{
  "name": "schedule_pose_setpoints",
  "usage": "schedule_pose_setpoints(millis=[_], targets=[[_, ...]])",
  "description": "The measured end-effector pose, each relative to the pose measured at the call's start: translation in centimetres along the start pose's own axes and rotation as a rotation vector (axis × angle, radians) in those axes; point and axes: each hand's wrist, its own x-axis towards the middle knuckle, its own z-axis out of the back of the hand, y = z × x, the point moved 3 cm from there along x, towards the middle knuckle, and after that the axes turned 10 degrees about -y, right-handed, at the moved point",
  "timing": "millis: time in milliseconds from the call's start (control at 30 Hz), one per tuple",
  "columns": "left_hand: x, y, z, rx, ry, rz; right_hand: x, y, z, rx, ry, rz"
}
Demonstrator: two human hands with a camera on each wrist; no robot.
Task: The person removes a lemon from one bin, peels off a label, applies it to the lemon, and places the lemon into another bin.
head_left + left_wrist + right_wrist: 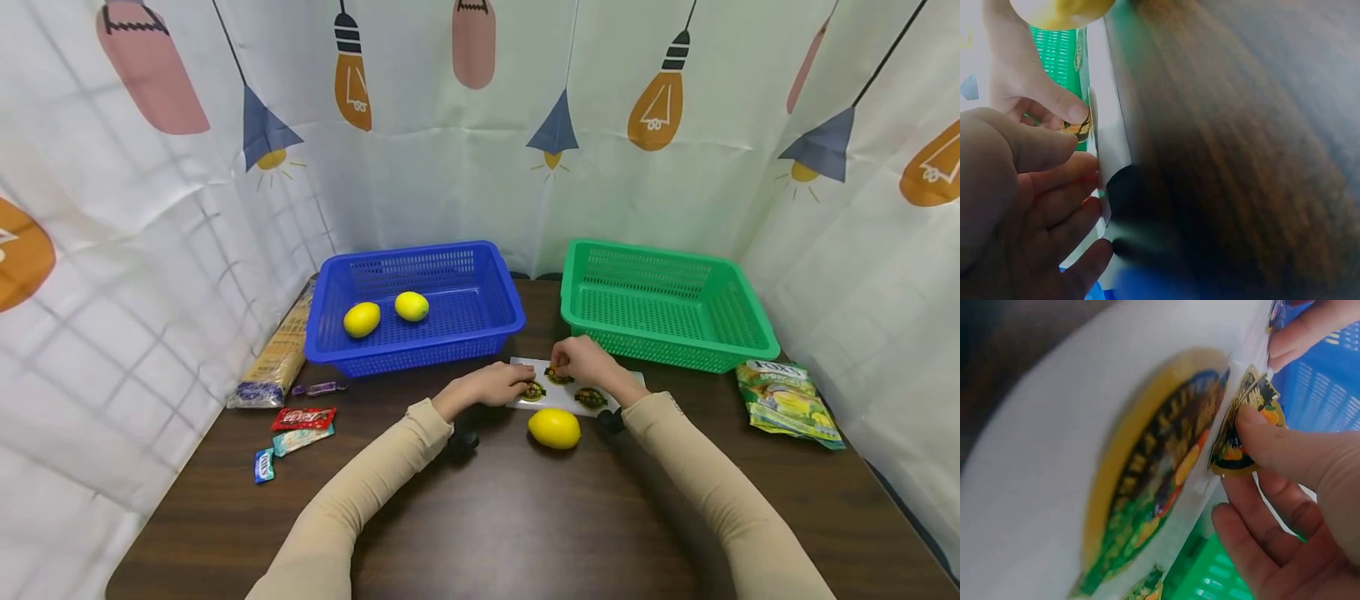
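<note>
A white sheet of stickers (555, 398) lies on the table, printed with several gold-and-black oval fruit labels. My right hand (588, 362) pinches one oval sticker (1234, 460) between thumb and fingers; in the right wrist view part of it stands up from the sheet. Against the sheet's left end rests my left hand (491, 384). Its fingers are extended and touch the sheet in the left wrist view, the thumb held apart from them. A yellow lemon (555, 428) sits just in front of the sheet, between the two forearms.
Behind stand a blue basket (420, 346) holding two lemons (387, 312) and a green basket (667, 342). Several small wrapped snacks (303, 419) and a long clear-wrapped pack (273, 358) lie at left. A green Fox's bag (789, 402) lies at right. Printed curtains surround the table.
</note>
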Motion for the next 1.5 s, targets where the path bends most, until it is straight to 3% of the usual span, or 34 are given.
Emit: schedule_pose_setpoints(millis=[167, 333, 567, 700, 800, 967, 1167, 1367, 1500], targets=[[0.0, 0.0, -0.1, 0.002, 0.000, -0.008, -1.0, 1.2, 1.6, 0.019, -0.037, 0.044], [-0.2, 0.0, 0.0, -0.005, -0.026, -0.054, -2.5, 2.6, 4.0, 0.130, -0.094, 0.092], [-0.9, -1.0, 1.3, -0.104, -0.174, -0.088, -5.8, 4.8, 5.9, 0.302, -0.048, 0.066], [-2.2, -2.1, 2.1, -0.204, -0.268, -0.082, -7.5, 5.5, 5.3, 0.376, 0.007, 0.070], [-3.3, -2.8, 1.9, -0.294, -0.296, -0.076, -8.4, 5.9, 4.3, 0.409, 0.032, 0.079], [-4.4, -3.4, 0.6, -0.381, -0.254, -0.049, -9.1, 5.8, 2.6, 0.419, 0.005, 0.067], [-4.5, -3.5, -1.0, -0.456, -0.193, -0.004, -9.2, 5.3, 1.5, 0.392, -0.062, 0.073], [-4.3, -3.7, -2.0, -0.375, -0.216, -0.035, -9.3, 5.1, 0.9, 0.313, -0.170, 0.122], [-4.2, -3.9, -2.3, -0.338, -0.236, -0.033, -9.5, 4.9, 0.7, 0.302, -0.200, 0.111]])
